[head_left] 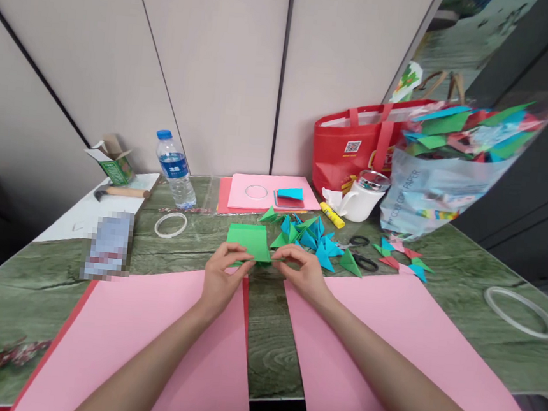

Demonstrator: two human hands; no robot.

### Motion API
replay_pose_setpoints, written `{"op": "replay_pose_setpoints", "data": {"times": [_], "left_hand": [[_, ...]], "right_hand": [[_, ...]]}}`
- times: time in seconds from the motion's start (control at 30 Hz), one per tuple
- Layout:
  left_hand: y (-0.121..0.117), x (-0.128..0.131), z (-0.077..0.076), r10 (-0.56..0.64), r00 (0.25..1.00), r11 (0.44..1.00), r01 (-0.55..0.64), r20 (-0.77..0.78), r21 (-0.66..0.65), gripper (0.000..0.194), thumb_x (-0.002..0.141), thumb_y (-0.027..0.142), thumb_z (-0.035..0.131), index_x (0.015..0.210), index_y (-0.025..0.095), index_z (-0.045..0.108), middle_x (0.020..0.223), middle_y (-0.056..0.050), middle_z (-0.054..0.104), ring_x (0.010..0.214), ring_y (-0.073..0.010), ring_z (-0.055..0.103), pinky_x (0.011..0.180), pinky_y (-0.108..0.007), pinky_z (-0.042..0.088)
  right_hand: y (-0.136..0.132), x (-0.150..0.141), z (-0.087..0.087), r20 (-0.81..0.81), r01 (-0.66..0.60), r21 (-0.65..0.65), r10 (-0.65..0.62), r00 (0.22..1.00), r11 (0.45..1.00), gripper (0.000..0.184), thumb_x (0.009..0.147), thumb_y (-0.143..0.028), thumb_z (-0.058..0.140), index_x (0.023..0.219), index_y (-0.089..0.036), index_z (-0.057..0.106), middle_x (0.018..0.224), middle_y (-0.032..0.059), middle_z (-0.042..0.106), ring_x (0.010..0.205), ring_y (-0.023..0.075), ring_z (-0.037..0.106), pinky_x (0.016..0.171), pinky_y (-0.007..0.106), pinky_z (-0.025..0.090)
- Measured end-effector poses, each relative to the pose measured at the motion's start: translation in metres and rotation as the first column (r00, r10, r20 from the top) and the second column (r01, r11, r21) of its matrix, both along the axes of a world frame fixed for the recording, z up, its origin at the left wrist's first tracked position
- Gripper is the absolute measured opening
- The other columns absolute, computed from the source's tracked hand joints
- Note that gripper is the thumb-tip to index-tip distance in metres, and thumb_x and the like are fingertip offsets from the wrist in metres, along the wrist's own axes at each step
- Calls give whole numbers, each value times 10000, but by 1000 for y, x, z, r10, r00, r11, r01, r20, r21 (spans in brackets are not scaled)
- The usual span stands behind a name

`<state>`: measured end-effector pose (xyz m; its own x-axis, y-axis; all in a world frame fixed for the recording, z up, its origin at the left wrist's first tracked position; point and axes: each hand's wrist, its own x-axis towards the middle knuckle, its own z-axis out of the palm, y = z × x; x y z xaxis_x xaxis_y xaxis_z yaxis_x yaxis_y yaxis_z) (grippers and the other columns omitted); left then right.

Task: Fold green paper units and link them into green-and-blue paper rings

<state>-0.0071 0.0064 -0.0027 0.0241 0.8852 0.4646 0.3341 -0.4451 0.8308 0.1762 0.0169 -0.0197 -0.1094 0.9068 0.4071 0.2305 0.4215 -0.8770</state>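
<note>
A square of green paper (248, 238) is held just above the table, tilted toward me. My left hand (223, 276) pinches its near edge between thumb and fingers. At the near right corner, my right hand (303, 271) has its thumb and fingertips closed on the same paper. Just beyond my right hand lies a heap of folded blue and green paper pieces (307, 234). Black-handled scissors (365, 263) rest beside the heap, their blades partly covered. Large pink sheets (170, 343) lie under my left forearm, and more pink paper (388, 330) is beneath my right forearm.
At the back stand a water bottle (176, 170), white mug (365, 197), red bag (340, 141) and plastic bag of folded paper (441, 188). A yellow glue stick (332, 215), hammer (124, 192), small ring (169, 235) and large ring (497, 318) lie on the table.
</note>
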Motion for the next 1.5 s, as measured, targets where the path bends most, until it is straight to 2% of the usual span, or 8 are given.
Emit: {"op": "replay_pose_setpoints", "data": {"times": [0.13,0.3,0.43,0.63,0.83,1.1,1.33,1.5], "left_hand": [[-3,0,4,91,992,987,-77,-93,142,110,680,219,661,773,237,717,769,-12,465,762,-137,491,731,-273,423],[-6,5,-3,-93,995,990,90,-22,-104,224,715,234,631,927,203,698,597,15,534,541,-101,473,576,-224,405],[-9,8,-3,-219,976,957,218,20,-189,237,713,229,629,938,202,699,614,-1,600,557,-112,511,573,-220,401],[-5,4,-4,-94,995,987,91,-19,-130,218,688,222,649,895,228,715,557,21,520,532,-99,424,520,-207,327],[0,1,-6,-102,994,987,97,-34,-130,258,644,228,696,901,233,712,552,29,518,525,-94,400,517,-209,309],[-1,0,-4,-122,992,989,118,-43,-83,155,659,239,683,806,240,731,525,17,587,505,-101,450,529,-215,353],[-4,3,0,-80,997,981,83,20,-177,56,628,247,696,666,229,732,642,-15,703,562,-144,576,570,-238,437],[-5,7,4,-39,989,947,83,145,-312,99,605,274,702,617,177,718,647,-33,707,591,-169,618,584,-251,482]], "right_hand": [[-2,1,3,-7,84,121,-83,996,989,176,657,-69,539,678,-212,638,896,37,600,907,194,543,834,376,395],[-2,-2,-1,-161,121,46,-113,980,992,143,640,-64,545,613,-195,595,1032,55,520,979,203,521,737,320,442],[-4,-4,-1,-175,84,5,-82,981,996,129,640,-70,579,613,-194,602,1054,60,500,1022,209,504,758,322,449],[-7,-12,-3,-314,-114,-110,74,946,987,156,590,-187,717,706,-193,613,1145,82,439,1091,229,476,809,331,468],[-4,-12,-7,-354,-174,-180,101,930,968,241,527,-279,780,709,-198,644,938,59,503,1031,218,484,764,312,487],[-5,-9,0,-288,-138,-137,94,953,981,266,508,-366,782,713,-217,704,977,54,523,859,180,527,686,304,469],[-5,-6,6,-135,-70,-80,59,989,994,154,641,-357,701,619,-205,699,799,42,578,817,182,534,712,312,423],[-7,-7,7,-82,-22,-116,13,997,993,131,635,-334,706,581,-216,690,651,28,623,900,223,526,809,359,387]]}}
